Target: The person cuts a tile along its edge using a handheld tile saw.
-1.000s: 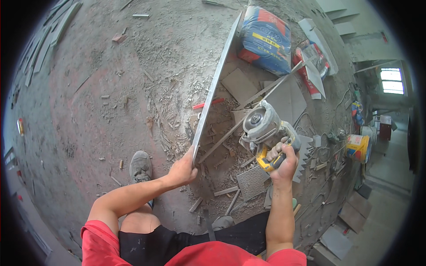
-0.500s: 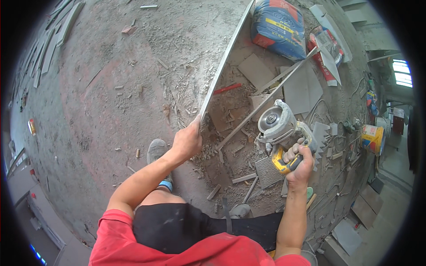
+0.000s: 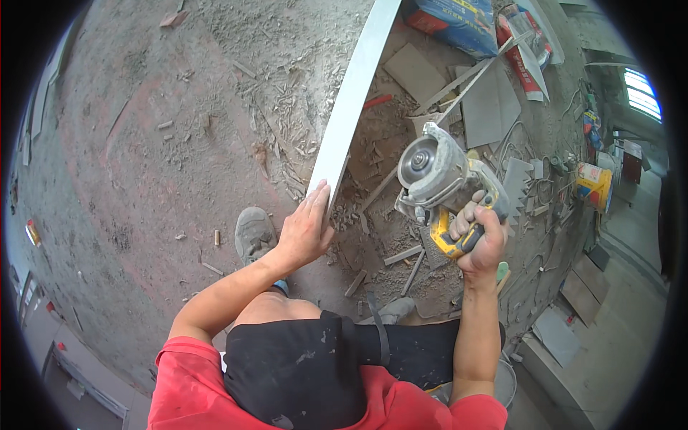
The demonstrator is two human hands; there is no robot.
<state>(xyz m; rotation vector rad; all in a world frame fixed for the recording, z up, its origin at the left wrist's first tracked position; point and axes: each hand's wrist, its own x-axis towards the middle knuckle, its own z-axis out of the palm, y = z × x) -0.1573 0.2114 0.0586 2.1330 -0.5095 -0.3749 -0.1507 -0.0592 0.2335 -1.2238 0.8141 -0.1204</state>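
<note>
A long, narrow white tile strip (image 3: 352, 100) runs from the middle of the head view to its top edge, its pale broad face showing. My left hand (image 3: 307, 228) grips the near end, fingers over the face and the thumb by the right edge. In my right hand (image 3: 482, 240) is a dusty cordless cutter (image 3: 448, 175) with a yellow and black handle, its fingers wrapped round the grip. The round blade (image 3: 419, 161) faces up and left, apart from the strip. Whether the blade is turning, I cannot tell.
Grey tile pieces (image 3: 489, 107) and a thin strip (image 3: 459, 92) lie on the dusty, rubble-strewn floor. Blue bag (image 3: 459, 25) and red-white bag (image 3: 527, 61) are beyond. A notched trowel (image 3: 514, 190) and a yellow bucket (image 3: 595, 188) are at right. My shoe (image 3: 256, 233) is below the strip.
The strip has turned from its thin edge to show its broad white face. My left fingers have straightened along it. The cutter has moved slightly up and left in the view.
</note>
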